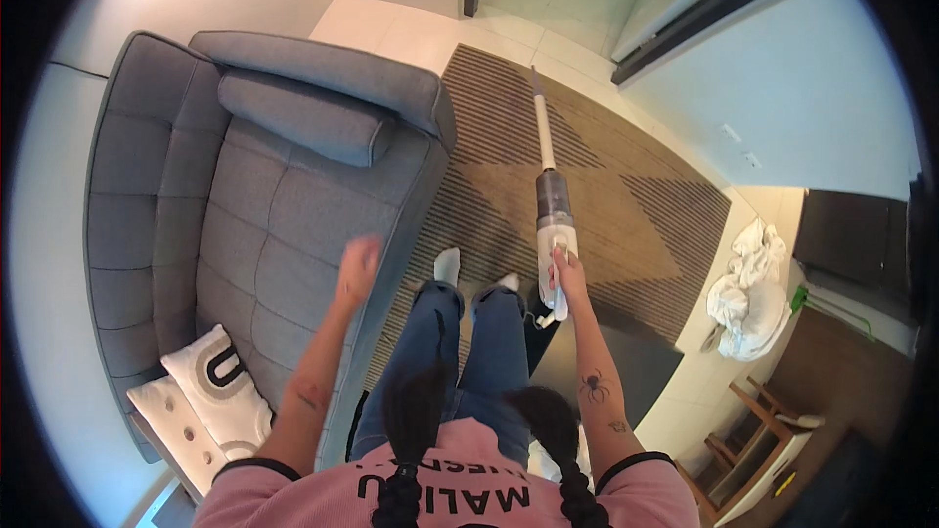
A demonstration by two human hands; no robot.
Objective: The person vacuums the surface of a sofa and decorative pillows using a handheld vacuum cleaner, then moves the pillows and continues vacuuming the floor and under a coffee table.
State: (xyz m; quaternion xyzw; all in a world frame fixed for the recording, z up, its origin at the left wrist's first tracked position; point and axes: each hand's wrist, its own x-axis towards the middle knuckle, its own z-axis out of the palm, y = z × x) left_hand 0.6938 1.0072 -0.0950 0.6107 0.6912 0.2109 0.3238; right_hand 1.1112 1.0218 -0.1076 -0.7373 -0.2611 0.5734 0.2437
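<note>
My right hand (568, 273) grips the handle of a white stick vacuum cleaner (546, 242). Its clear grey dust cup (553, 194) faces away from me, and a pale tube (543, 132) runs on to a narrow crevice nozzle (536, 82) over the patterned rug (631, 213). Whether the nozzle touches the floor I cannot tell. My left hand (359, 268) is raised above the front of the grey sofa (315, 198), slightly blurred, its fingers curled with nothing seen in them. A white cord or plug (546, 320) shows just below the vacuum's handle end.
A bolster (304, 117) rests by the sofa's far arm, and two cushions (216, 381) lie at the near end. White bags (748, 301) sit on the tiles at right, near a wooden chair (763, 447). A dark low table (612, 367) stands beside my right leg.
</note>
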